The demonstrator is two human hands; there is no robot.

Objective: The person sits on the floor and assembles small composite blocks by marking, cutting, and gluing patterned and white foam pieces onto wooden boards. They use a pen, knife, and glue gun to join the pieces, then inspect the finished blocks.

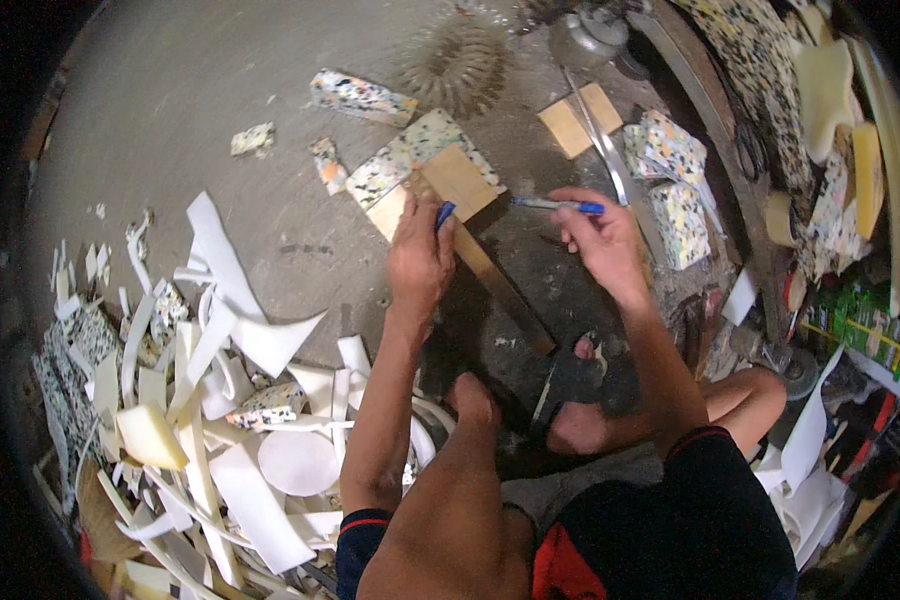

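Note:
My right hand (602, 245) grips a marker pen (542, 203), its uncapped end toward the left. A blue pen cap (445, 213) sticks out between the fingers of my left hand (420, 255). That hand rests on a long brown wooden strip (500, 285), which lies slanting across a flat speckled foam sheet (425, 138). On the foam lies a tan square piece (462, 180), just beyond the strip. Another tan patch (382, 215) shows beside my left fingers, partly covered by them.
A long metal blade (610, 165) lies by a loose tan square (582, 120) and speckled foam blocks (670, 150). White foam offcuts (260, 495) pile up at the left. Speckled foam pieces (362, 97) lie farther off. A grinder-like tool (785, 362) sits at the right.

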